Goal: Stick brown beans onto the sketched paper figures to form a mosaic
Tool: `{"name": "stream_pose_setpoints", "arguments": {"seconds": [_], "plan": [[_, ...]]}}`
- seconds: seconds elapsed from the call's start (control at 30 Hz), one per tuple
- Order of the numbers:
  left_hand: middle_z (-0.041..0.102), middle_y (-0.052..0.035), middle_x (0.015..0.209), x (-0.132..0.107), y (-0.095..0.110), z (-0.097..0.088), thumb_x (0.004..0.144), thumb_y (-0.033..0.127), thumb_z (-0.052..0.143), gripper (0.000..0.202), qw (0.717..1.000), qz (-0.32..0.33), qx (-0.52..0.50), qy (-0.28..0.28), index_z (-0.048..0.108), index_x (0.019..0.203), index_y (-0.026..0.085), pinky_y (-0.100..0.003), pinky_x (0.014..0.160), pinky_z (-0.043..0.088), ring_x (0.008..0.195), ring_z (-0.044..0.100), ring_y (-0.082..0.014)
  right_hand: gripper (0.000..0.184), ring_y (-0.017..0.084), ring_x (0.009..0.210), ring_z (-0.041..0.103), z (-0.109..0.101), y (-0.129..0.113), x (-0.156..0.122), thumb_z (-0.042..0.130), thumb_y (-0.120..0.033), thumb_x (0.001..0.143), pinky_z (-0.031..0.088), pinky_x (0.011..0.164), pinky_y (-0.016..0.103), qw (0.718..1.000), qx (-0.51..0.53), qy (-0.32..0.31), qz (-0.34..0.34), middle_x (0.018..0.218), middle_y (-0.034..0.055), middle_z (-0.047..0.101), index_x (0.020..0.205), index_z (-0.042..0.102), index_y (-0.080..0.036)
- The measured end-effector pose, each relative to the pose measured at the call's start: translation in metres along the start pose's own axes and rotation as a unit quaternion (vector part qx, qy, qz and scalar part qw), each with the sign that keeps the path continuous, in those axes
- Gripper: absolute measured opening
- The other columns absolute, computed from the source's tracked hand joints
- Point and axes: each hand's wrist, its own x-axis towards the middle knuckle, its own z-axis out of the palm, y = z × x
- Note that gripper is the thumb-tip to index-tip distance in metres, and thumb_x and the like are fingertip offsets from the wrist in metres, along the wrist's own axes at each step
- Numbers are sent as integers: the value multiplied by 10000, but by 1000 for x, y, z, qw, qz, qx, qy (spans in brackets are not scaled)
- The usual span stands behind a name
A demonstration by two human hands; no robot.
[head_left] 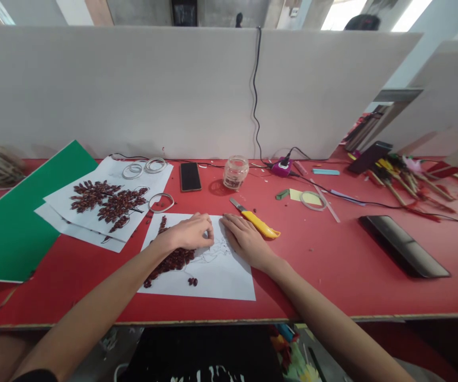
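Note:
A white sheet (221,276) with a pencil drawing lies on the red table (324,265) in front of me. Dark red beans (173,261) cover part of the drawing, and a few loose ones (192,281) lie lower down. My left hand (189,232) rests on the sheet with fingers curled and pinched near the drawing's top; what it pinches is too small to make out. My right hand (244,239) lies flat on the sheet's right side, fingers stretched forward. A yellow utility knife (257,219) lies just beyond its fingertips.
At left, finished bean pictures (107,204) lie on white sheets with tape rings (145,167), beside green card (17,223). A phone (190,176), a glass jar (235,172), a purple charger (281,167), another tape ring (313,200), a black tablet (404,245) and craft sticks (404,183) lie further back and right.

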Motion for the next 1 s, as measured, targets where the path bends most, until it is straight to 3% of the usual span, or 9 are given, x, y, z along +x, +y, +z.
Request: {"name": "stream_pose_setpoints", "arguments": {"seconds": [0.4,0.57,0.73,1.0], "plan": [[621,-67,1120,1,7,1,862,196,617,124,999,3,39,-5,712,785,216,-338,842,493,1121,568,-281,410,322,1398,524,0,0,0,381,-248,1071,421,1151,575,1000,15,10,-5,1513,156,560,1442,553,-217],[638,-71,1122,0,9,5,879,194,629,95,998,-12,66,10,690,809,213,-340,843,499,1136,557,-285,340,277,1126,638,-11,-10,-8,421,-181,1026,517,953,472,994,71,65,-49,1245,132,682,1273,649,-234],[659,-64,1109,-1,13,5,899,202,626,115,997,-14,76,10,671,794,217,-343,867,505,1143,568,-280,357,243,910,619,-13,-25,-20,449,-107,947,473,781,405,984,30,15,-177,1020,100,708,1188,689,-216],[714,-77,1057,0,8,12,857,216,693,81,998,-28,38,46,719,782,226,-345,837,518,1160,578,-307,361,249,988,593,-9,-32,-15,480,-102,952,436,858,421,981,9,-22,-192,1053,102,696,1218,699,-210]]}}
